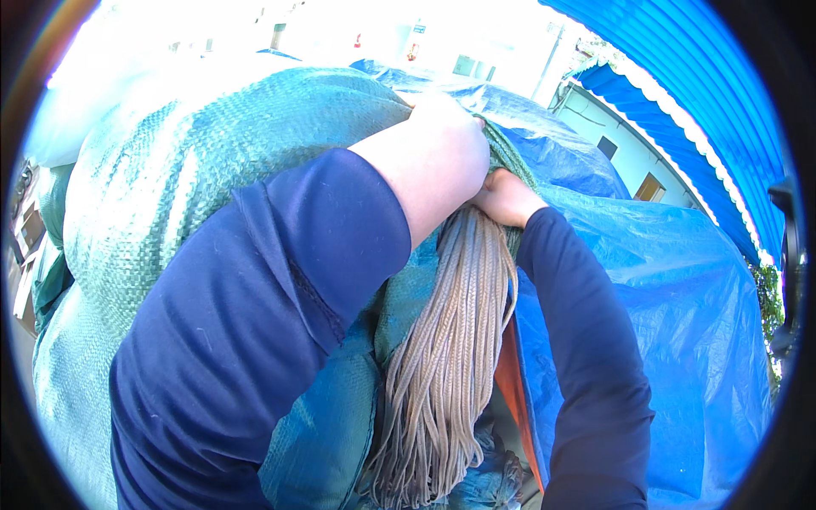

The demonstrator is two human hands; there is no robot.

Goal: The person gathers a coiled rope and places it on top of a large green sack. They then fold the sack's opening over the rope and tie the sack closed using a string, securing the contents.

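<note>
You have both hands together at the upper right edge of the green woven sack (212,170), just beside the blue tarp (671,297). Your left hand (446,140) is bent over the sack's upper right part; its fingers are turned away from view, so you cannot tell whether they are wide, narrow or holding something. Your right hand (510,198) is just below and to the right of it, its fingers drawn in narrow and holding the top of the bundle of beige braided cords (450,357).

The cords hang downward from there in front of the sack's right side, spreading into many loose strands toward the bottom. A green gathered strip (507,153) runs down along the tarp's left edge to your right hand. An orange strip (512,395) shows between the cords and the tarp. Navy sleeves (246,340) cover both your arms. Beyond the tarp's upper right edge are a pale building (637,153) and a blue awning (697,76).
</note>
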